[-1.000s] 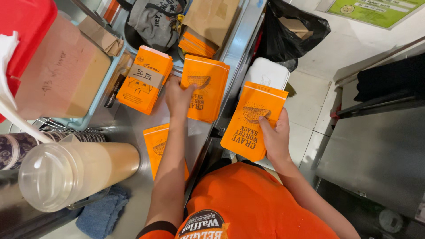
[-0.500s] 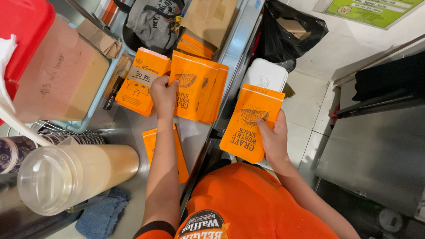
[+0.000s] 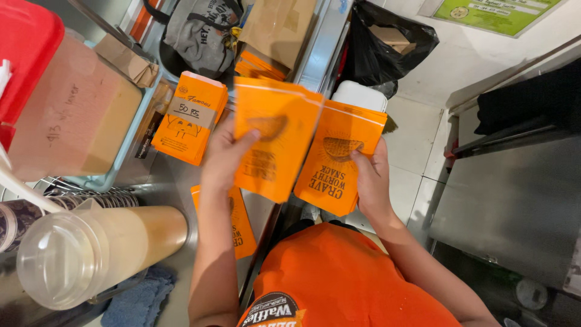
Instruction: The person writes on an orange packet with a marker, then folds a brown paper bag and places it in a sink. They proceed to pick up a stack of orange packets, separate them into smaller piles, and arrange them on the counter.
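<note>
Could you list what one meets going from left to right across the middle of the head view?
Cardboard box → banded stack of orange bags → left hand → right hand → steel cabinet.

Bright, even indoor light; motion blur on left packet (image 3: 273, 138)

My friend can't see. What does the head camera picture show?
Looking down, a person in an orange shirt holds orange paper bags: the left hand grips one bunch, the right hand another. More orange bags and a capped jar lie on the steel counter.
</note>
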